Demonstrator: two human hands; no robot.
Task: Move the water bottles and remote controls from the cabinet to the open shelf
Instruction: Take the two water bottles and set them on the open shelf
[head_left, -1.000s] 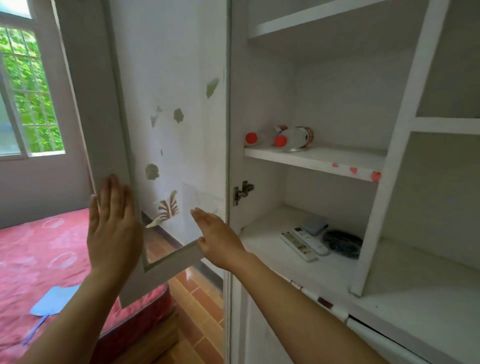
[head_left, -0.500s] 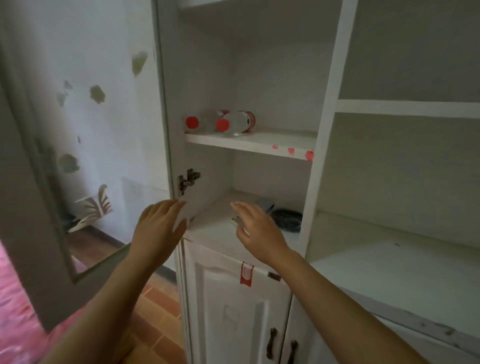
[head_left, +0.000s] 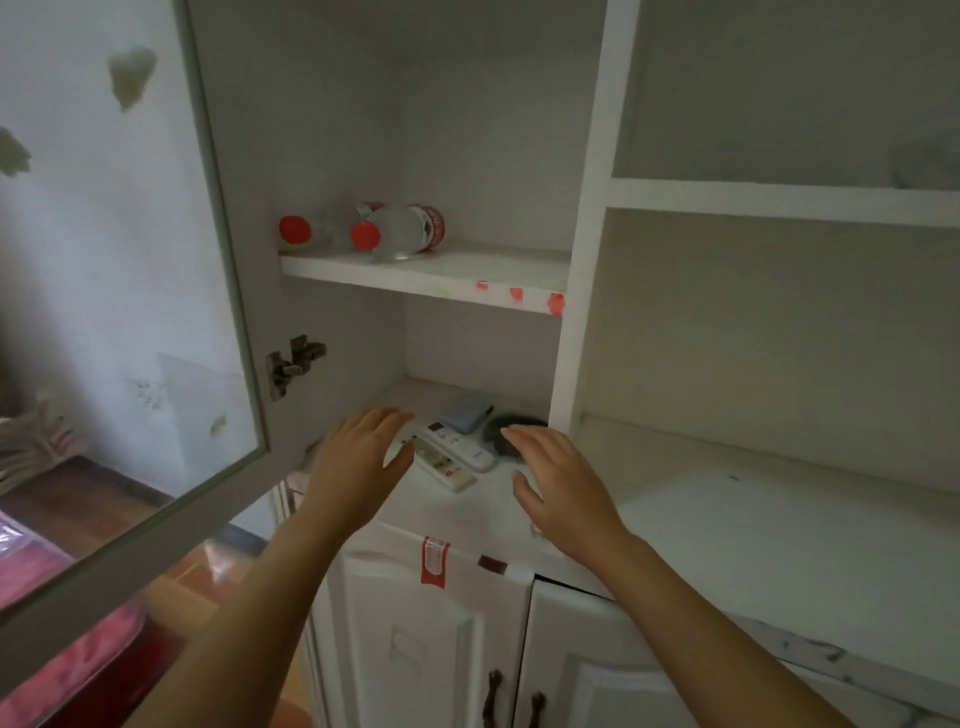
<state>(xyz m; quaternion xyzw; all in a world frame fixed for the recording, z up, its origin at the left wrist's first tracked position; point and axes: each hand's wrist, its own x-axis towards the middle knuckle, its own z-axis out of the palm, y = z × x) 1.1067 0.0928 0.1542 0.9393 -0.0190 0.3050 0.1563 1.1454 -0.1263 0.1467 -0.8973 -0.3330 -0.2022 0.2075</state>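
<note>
Change: half a second ago our hands hung at the cabinet's edge; now both reach inside the lower compartment.
Left hand (head_left: 358, 462): fingers spread, empty, over the remote controls (head_left: 449, 451).
Right hand (head_left: 558, 488): fingers spread, empty, just beside them.
Water bottles (head_left: 384, 233): lying on the cabinet shelf (head_left: 431, 273) above.
Open shelf (head_left: 779, 519): bare, to our right.
Meaning: we judge the remotes go first.

Cabinet door (head_left: 130, 364) swung open at left. Two bottles (head_left: 400, 231) w/ red caps lie on the upper shelf (head_left: 441, 275). Below, two white remotes (head_left: 449, 454) lie side by side, a blue box (head_left: 466, 413) and a dark item (head_left: 506, 434) behind them. Left hand (head_left: 358, 462) and right hand (head_left: 558, 483), both empty w/ fingers spread, hover just beside the remotes.
</note>
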